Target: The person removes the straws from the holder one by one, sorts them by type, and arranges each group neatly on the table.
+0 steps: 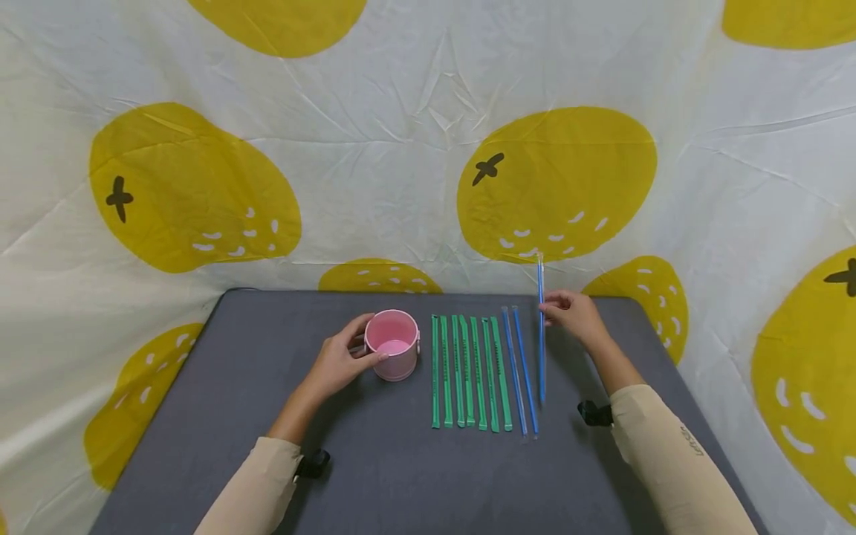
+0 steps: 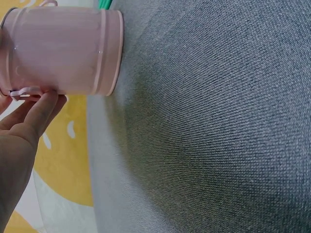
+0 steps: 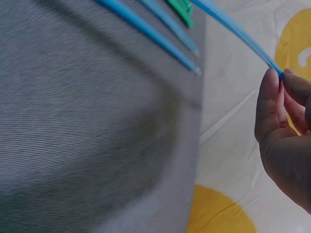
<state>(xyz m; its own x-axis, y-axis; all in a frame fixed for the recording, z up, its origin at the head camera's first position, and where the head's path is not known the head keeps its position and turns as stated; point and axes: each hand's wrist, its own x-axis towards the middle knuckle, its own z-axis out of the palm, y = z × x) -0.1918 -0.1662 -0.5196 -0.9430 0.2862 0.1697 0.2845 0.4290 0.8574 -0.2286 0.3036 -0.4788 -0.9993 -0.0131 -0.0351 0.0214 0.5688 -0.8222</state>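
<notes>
While the left hand (image 1: 341, 360) curls around a pink cup (image 1: 393, 345) on the grey tabletop (image 1: 374, 475), the right hand (image 1: 575, 316) pinches a blue straw (image 1: 541, 334), lifted just beside two blue straws (image 1: 519, 379) and green straws (image 1: 468, 371).

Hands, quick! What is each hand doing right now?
Left hand: fingers curled around the pink cup, holding it on the table.
Right hand: pinching one blue straw between its fingertips, lifted off the table.
</notes>
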